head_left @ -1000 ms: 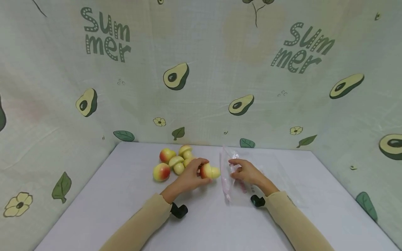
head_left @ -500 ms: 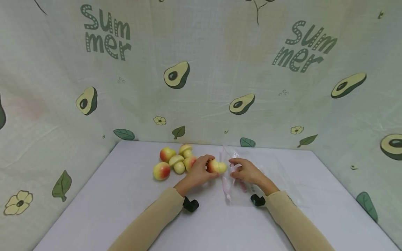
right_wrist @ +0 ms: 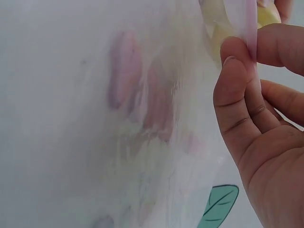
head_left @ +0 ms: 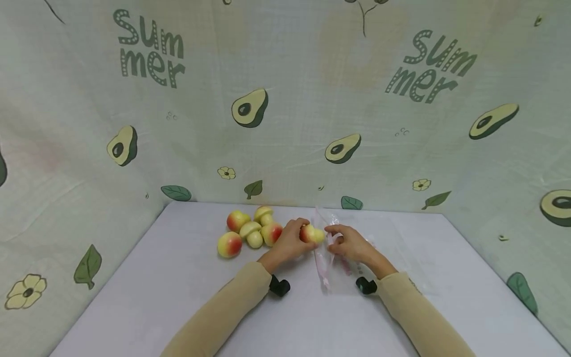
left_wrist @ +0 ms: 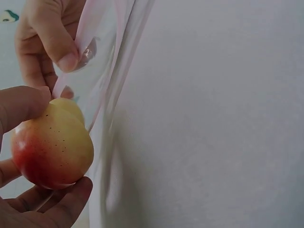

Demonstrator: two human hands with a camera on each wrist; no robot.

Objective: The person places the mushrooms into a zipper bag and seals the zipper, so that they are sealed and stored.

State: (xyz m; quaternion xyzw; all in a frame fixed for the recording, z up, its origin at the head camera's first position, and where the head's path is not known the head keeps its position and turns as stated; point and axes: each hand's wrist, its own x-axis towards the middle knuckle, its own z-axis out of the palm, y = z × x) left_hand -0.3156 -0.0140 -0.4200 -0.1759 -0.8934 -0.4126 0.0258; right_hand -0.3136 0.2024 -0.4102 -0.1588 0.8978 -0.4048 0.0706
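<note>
From my station I judge the step in hand to be bringing one red-and-yellow fruit (head_left: 312,234) to the mouth of a clear, pink-edged bag (head_left: 322,270), a little right of centre in the lower half of the head view. My left grip (head_left: 292,241) pinches the fruit between thumb and fingers, its narrower yellow end pointing toward the bag. My right grip (head_left: 356,245) pinches the bag's pink edge between thumb and forefinger, and the left wrist view shows the film standing a bit apart there. I cannot tell whether the fruit's tip is past that edge or only beside it. The next move, as I read it, calls for holding the edge up with the right while I feed the fruit rightward, well inside, before loosening the left; thin film could fold shut or snag on the fruit's wide end. Three similar fruits (head_left: 229,244) and two mushrooms (head_left: 251,233) sit clustered left of centre on the table (head_left: 134,302), probably waiting their turn.
</note>
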